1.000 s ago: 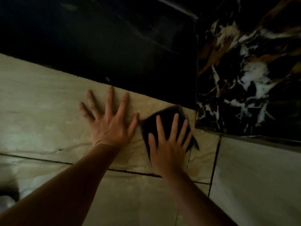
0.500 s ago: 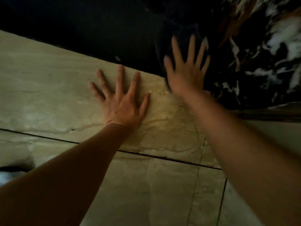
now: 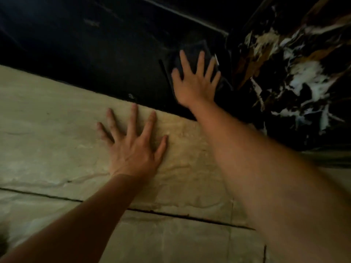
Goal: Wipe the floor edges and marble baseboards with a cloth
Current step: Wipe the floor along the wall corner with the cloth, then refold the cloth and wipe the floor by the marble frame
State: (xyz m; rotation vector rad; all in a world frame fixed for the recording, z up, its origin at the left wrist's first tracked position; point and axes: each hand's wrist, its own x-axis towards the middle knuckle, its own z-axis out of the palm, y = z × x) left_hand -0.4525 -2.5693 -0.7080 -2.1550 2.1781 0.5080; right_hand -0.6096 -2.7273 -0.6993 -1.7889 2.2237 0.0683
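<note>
No brand, label or legible writing was visible anywhere in the view.

The floor (image 3: 47, 114) was laid in pale beige stone tiles with faint veining, and a dark grout line (image 3: 180, 216) ran across it below the person's forearms. A second, thinner joint ran upward from the lower right. The lighting was dim, and the far corner of the room was hard to read.

Along the far edge of the floor stood a black baseboard (image 3: 85, 54), glossy and nearly featureless, with a thin pale line crossing its upper part. At the right it met a second marble panel (image 3: 296, 76) at an inside corner; this panel was black with bold white, cream and brown veining.

The left hand (image 3: 133, 149) lay flat on the floor tile, palm down, fingers spread wide and pointing toward the baseboard. It held nothing. Its fingertips stopped just short of the line where floor and baseboard met.

The right hand (image 3: 195, 82) was raised onto the black baseboard close to the corner, palm flat and fingers fanned open. It pressed a dark cloth (image 3: 193, 52) against the baseboard face. The cloth showed above and beside the fingers as a roughly rectangular dark patch, barely distinct from the stone behind it. The hand was pressing the cloth rather than gripping it; no fingers curled around it. The cloth's lower portion was hidden under the palm.
</note>
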